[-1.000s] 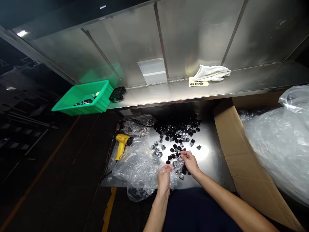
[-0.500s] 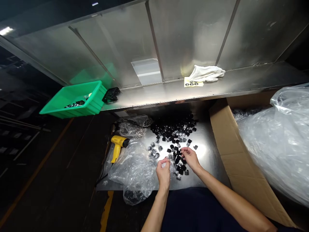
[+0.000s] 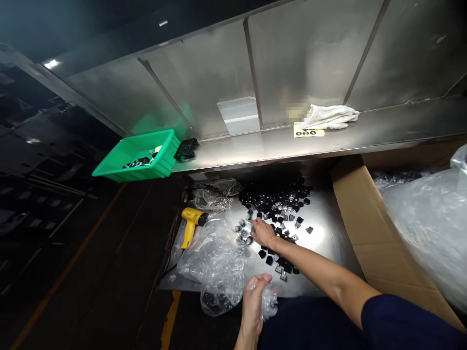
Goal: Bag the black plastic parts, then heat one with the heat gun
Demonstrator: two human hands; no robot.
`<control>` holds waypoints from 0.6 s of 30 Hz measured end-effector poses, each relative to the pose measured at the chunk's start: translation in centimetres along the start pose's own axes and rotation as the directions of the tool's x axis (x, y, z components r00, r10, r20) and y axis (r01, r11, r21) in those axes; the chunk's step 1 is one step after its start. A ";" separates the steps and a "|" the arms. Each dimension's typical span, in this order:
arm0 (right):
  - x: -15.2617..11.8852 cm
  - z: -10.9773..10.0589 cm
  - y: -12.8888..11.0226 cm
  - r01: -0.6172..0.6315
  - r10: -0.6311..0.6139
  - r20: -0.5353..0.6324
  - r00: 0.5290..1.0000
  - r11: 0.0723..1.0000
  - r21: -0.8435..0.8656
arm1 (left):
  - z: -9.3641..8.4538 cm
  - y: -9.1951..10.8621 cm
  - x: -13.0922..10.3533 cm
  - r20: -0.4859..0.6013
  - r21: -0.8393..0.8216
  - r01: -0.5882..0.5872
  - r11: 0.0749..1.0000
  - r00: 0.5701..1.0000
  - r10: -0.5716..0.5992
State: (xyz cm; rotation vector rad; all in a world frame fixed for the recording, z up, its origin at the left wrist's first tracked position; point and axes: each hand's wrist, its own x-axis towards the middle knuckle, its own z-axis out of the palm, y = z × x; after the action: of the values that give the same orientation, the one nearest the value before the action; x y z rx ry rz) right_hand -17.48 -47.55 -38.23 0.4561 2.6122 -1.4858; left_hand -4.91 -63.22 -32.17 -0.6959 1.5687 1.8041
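Observation:
My left hand [image 3: 254, 297] is low at the table's front edge, its fingers closed round a bunch of small clear plastic bags [image 3: 269, 301]. Farther in, my right hand [image 3: 263, 233] reaches leftward across the table with its fingers bent together. Its fingertips are beside a small group of bagged black parts [image 3: 244, 235]; whatever is between them is too small to make out. Loose black plastic parts [image 3: 269, 260] with metal-looking pieces lie partly under my right forearm. Behind them spreads a larger heap of the same black parts [image 3: 270, 197].
A large clear bag [image 3: 215, 257] lies left of my hands, with a yellow heat gun [image 3: 190, 224] beside it. A bag of small metal pieces [image 3: 219, 200] sits behind. Cardboard box [image 3: 359, 209] stands right. The shelf holds a green bin [image 3: 138, 158] and white gloves [image 3: 330, 116].
My right hand has moved left from the loose black parts to the bagged ones. My left hand has drawn back toward my body with the clear bags. The camera view has shifted.

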 end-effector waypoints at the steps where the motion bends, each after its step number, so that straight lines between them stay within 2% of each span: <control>1: 0.7 0.4 -0.2 -0.020 0.020 0.002 1.000 1.000 0.012 | 0.0 0.1 -0.1 0.020 -0.008 -0.023 1.000 1.000 0.023; 4: 1.7 0.6 0.2 -0.082 0.081 0.019 0.997 0.993 0.085 | 0.1 0.5 0.0 0.055 -0.045 -0.073 0.996 0.996 0.075; 6: 1.4 0.2 0.9 -0.111 0.107 0.034 0.994 0.979 0.171 | 0.1 0.9 0.2 0.033 -0.071 -0.091 0.993 0.995 0.093; 9: -0.2 -0.8 2.0 -0.144 0.121 0.088 0.989 0.933 0.331 | 0.4 1.5 0.9 -0.002 -0.070 -0.100 0.993 0.995 0.100; 12: -2.9 -2.3 2.8 -0.177 0.126 0.139 0.982 0.868 0.464 | 1.3 2.5 1.7 0.028 -0.036 -0.106 0.994 0.994 0.107; 14: -4.9 -3.4 3.0 -0.204 0.136 0.158 0.978 0.779 0.593 | 2.2 3.3 2.1 0.038 0.007 -0.144 0.990 0.989 0.143; 16: -6.7 -4.3 3.1 -0.225 0.140 0.177 0.974 0.652 0.724 | 3.0 3.7 2.5 0.032 0.066 -0.204 0.977 0.979 0.202; 18: -8.1 -5.0 3.2 -0.219 0.136 0.172 0.976 0.573 0.790 | 3.6 3.8 2.8 0.008 0.139 -0.264 0.955 0.964 0.265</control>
State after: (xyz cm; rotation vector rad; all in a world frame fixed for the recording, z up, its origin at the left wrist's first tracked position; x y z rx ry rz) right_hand -8.51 -43.46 -36.33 0.6615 1.5760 -2.4777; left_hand -9.56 -59.65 -31.25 -0.4473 1.8477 1.8567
